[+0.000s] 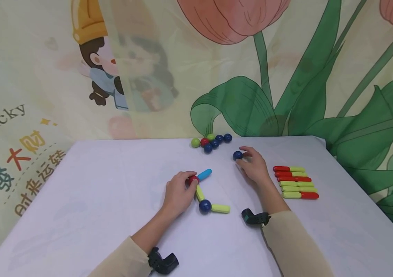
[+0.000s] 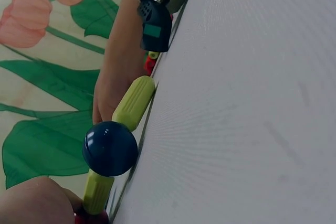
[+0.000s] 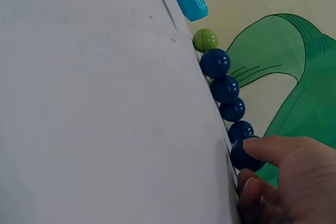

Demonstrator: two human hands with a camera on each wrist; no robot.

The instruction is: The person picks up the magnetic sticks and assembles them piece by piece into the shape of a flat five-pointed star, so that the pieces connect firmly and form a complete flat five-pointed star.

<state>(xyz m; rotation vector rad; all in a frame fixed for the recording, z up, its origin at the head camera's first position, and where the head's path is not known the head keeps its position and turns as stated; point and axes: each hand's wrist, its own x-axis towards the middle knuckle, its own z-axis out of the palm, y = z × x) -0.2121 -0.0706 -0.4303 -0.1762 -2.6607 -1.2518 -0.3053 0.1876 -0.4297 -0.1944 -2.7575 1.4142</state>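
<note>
With its fingers round a red ball (image 1: 193, 180), my left hand (image 1: 179, 192) holds one joint of a small chain on the table. A blue stick (image 1: 204, 174) runs from that ball toward the back right. A yellow-green stick (image 1: 200, 193) links it to a dark blue ball (image 1: 204, 206), from which another yellow-green stick (image 1: 221, 209) points right. Farther back, my right hand (image 1: 253, 166) pinches a loose dark blue ball (image 1: 238, 156) between thumb and fingers. The right wrist view shows the thumb across this ball (image 3: 247, 155).
Several red, green and dark blue balls (image 1: 208, 148) cluster at the table's back edge. Right of my right hand lies a column of red and yellow-green sticks (image 1: 296, 184). Behind the white table (image 1: 106, 207) hangs a printed cloth (image 1: 161, 123).
</note>
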